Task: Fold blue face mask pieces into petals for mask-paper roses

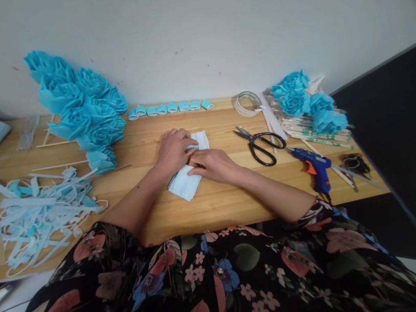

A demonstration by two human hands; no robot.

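Note:
A light blue face mask sheet (187, 181) lies on the wooden table (215, 204) in front of me. My left hand (173, 150) rests on its upper part with fingers pressed down and curled onto the material. My right hand (211, 165) lies across its middle, fingertips pinching or pressing a fold against the left hand. Both hands touch each other over the mask.
Black scissors (261, 144) and a blue glue gun (315, 165) lie to the right. Blue fabric roses (81, 109) are stacked at back left, more roses (306, 101) on sticks at right. Small blue rolls (170, 108) line the wall. Cut strips (41, 213) pile at left.

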